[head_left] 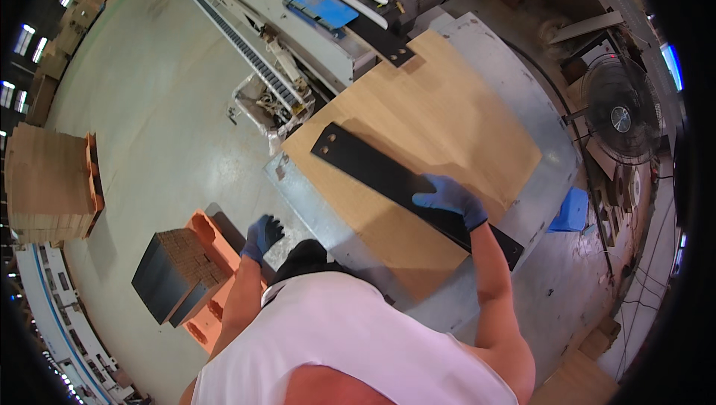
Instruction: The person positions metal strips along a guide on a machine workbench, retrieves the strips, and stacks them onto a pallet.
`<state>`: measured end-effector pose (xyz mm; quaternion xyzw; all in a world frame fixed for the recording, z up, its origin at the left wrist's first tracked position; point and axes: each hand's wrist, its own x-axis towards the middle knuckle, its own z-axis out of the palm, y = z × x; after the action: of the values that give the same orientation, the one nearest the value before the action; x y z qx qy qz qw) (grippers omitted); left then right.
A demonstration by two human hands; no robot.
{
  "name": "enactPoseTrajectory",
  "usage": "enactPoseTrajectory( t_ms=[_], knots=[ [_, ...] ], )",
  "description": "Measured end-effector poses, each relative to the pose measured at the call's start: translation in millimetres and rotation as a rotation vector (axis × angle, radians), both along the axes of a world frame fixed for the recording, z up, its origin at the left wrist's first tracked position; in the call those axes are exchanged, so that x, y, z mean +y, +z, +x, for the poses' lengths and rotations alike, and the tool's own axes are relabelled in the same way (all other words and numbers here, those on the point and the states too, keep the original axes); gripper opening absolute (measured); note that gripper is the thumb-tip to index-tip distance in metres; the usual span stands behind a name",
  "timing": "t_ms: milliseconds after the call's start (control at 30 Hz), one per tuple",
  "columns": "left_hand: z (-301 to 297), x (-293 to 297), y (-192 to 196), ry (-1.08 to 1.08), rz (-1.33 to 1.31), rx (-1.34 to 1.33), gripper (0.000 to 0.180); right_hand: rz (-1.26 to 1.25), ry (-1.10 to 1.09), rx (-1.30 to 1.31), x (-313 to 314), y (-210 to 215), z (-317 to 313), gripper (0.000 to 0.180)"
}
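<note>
Head; board [395, 182] across panel [462, 121] edge

My torso carries a plain white sleeveless top [350, 323] with a curved neckline, my lower body black legwear [302, 257], and my left hand [263, 238] and right hand [450, 200] wrist-length, close-fitting blue gloves [461, 203], darker at the left fingers, both forearms [492, 263] being uncovered.

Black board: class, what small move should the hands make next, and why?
Probably bring the left hand to the left end of the black board to steady it. Only the right hand is on the board, toward its other end, while the left hand appears empty, apart from the board.
</note>
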<state>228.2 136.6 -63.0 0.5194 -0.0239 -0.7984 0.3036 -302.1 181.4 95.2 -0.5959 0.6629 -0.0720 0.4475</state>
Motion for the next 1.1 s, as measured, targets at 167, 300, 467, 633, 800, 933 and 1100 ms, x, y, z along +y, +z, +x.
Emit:
enactPoseTrajectory(
  t_ms=[167, 300, 467, 633, 800, 933, 1100],
  knots=[
    [-27, -38, 42, -0.093, -0.111, -0.037, 0.043, -0.011, 0.138, -0.082, 30, 4, 73, 0.087],
    [-38, -40, 53, -0.230, -0.200, 0.005, 0.044, 0.014, 0.214, -0.076, 41, 0, 103, 0.083],
    [-50, -37, 62, -0.236, -0.186, -0.115, 0.041, -0.001, 0.227, -0.109, 46, -2, 108, 0.084],
    [-61, -24, 83, -0.179, -0.243, -0.227, 0.041, -0.003, 0.305, -0.105, 45, 0, 101, 0.087],
    [-65, -25, 115, -0.156, -0.323, -0.266, 0.038, 0.183, 0.355, -0.235, 29, 13, 95, 0.098],
    [-74, -36, 123, -0.189, -0.394, -0.300, 0.036, 0.205, 0.319, -0.328, 27, 5, 89, 0.101],
    [-94, -74, 112, -0.554, -0.791, -0.508, 0.035, 0.157, 0.208, -0.328, 27, 6, 72, 0.102]
  ],
)
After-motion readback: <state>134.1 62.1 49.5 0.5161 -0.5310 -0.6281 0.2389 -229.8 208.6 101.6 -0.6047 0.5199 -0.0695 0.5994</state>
